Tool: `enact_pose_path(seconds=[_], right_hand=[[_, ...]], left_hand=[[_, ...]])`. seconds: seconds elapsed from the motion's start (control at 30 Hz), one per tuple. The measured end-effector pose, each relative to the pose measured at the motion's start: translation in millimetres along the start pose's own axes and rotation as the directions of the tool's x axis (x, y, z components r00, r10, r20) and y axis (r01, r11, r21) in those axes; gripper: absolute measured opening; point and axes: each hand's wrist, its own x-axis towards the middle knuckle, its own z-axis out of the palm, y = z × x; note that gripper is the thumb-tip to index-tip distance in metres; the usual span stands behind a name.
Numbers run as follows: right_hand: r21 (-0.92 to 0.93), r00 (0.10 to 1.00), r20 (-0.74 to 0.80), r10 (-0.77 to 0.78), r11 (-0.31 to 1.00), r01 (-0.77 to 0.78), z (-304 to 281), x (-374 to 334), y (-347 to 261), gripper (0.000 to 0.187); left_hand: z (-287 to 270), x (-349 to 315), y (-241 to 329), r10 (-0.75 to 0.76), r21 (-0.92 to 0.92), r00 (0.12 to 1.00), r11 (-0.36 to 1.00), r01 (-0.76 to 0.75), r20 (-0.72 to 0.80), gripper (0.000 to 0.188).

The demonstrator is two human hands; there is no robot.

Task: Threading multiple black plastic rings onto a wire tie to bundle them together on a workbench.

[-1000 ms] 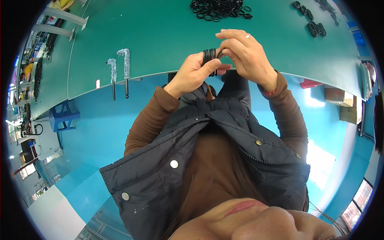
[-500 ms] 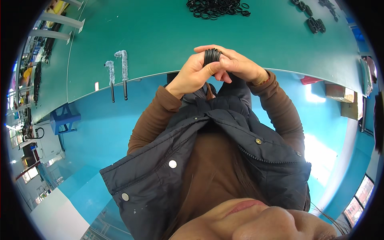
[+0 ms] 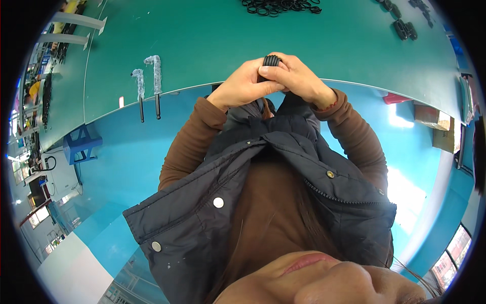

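Head view looks down on both hands meeting at the near edge of the green table (image 3: 212, 45), pressed together around a small stack of black rubber rings (image 3: 270, 61). The left hand (image 3: 243, 87) is closed on the stack from below and the side, and the right hand (image 3: 298, 78) is folded over it, fingers pinching the top, so only the upper edges of the rings show between the fingertips. The stack sits above the table edge, well apart from the loose pile of black rings (image 3: 281, 6) at the far side and from the few separate black rings (image 3: 405, 28) far to the right. Two wrapped tools (image 3: 148, 81) lie to the left, overhanging the table edge. To handle this bundle well, my judgement is that the rings should be kept square and aligned, with even pressure from both thumbs so none slips sideways, and the hands held over the table, not past its edge, so a dropped ring lands on the surface, not the blue floor (image 3: 126, 152).
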Motion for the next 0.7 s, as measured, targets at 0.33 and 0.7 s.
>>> enact_pose_path(seconds=[0.33,0.7], right_hand=[[0.057,0.977,-0.150,-0.152,0.985,0.162,-8.1,1.2,5.6,0.030],[-0.139,0.959,-0.082,-0.272,0.956,0.259,-3.2,-10.6,11.9,0.068]], left_hand=[[-3.2,1.6,18.0,-0.109,0.334,0.971,0.926,0.178,-0.215,0.031],[4.5,-0.1,8.0,-0.035,0.191,0.999,0.981,0.040,-0.030,0.022]])
